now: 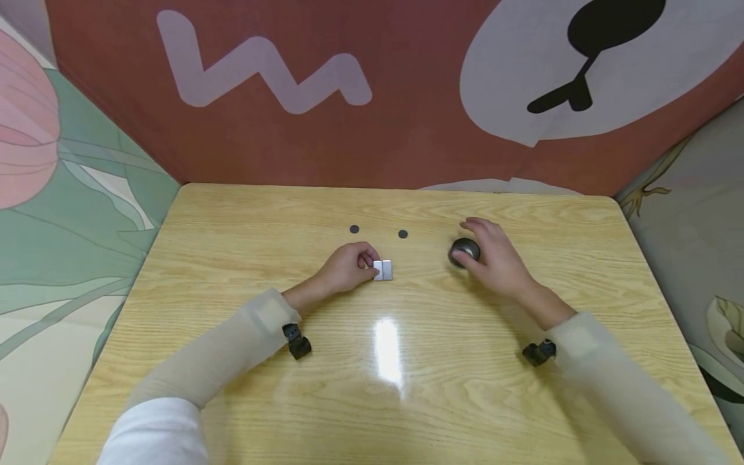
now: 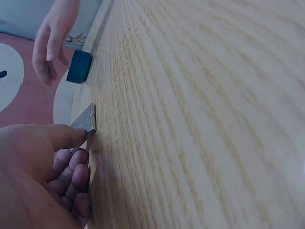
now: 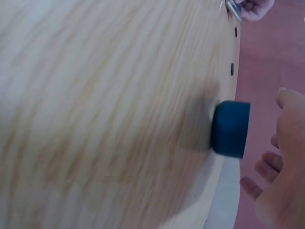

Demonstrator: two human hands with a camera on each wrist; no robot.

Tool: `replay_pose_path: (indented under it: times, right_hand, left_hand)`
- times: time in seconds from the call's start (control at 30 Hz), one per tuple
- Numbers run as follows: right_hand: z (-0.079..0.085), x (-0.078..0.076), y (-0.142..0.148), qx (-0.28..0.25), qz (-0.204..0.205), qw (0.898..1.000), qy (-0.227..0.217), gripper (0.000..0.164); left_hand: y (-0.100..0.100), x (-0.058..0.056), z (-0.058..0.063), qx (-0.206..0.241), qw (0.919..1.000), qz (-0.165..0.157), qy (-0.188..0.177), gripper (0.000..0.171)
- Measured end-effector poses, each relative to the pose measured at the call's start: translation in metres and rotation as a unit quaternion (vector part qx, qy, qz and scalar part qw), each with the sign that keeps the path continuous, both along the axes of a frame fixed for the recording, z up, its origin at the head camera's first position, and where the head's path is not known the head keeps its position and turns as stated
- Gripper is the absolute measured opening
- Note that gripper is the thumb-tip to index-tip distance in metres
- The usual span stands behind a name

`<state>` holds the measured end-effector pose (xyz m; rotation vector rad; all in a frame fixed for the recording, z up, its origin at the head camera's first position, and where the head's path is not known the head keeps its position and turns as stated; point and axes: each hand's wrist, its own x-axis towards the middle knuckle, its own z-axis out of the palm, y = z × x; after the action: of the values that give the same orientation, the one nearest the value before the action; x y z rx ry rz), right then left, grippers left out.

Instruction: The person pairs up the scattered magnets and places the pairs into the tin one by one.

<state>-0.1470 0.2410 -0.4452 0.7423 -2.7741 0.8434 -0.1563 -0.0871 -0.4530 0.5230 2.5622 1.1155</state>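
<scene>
My left hand [image 1: 351, 266] is low over the table, its thumb and fingers pinching one of two small flat silver rectangular pieces [image 1: 387, 270] that lie side by side. In the left wrist view the thumb is on the edge of the silver pieces [image 2: 87, 119], with the other fingers curled beneath. My right hand [image 1: 494, 261] hovers around a short round dark-blue, cup-like thing [image 3: 231, 129], fingers spread. The right wrist view shows a gap between those fingers and the round thing, which stands on the table; its exact kind is unclear.
Two small dark discs lie apart behind the silver pieces, a left disc [image 1: 354, 229] and a right disc [image 1: 403, 234]. The wooden table [image 1: 279, 413] meets a red patterned wall [image 1: 407, 142] at its back edge. Patterned walls also flank both sides.
</scene>
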Motion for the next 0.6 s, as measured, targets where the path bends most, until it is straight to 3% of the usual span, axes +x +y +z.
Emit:
replay_pose_path:
  times: [0.23,0.43,0.6]
  right_hand:
    - [-0.005,0.005,0.013,0.046,-0.003,0.997,-0.059,0.074]
    - [-0.01,0.006,0.018,0.101,-0.027,0.988,-0.112,0.085]
    - [-0.009,0.005,0.017,0.119,-0.039,0.984,-0.13,0.09]
  left_hand:
    - [0.0,0.0,0.001,-0.004,1.0,0.001,-0.006,0.015]
    - [0.0,0.0,0.001,-0.002,1.0,-0.001,-0.007,0.015]
    - [0.0,0.0,0.0,0.0,1.0,0.002,-0.008,0.015]
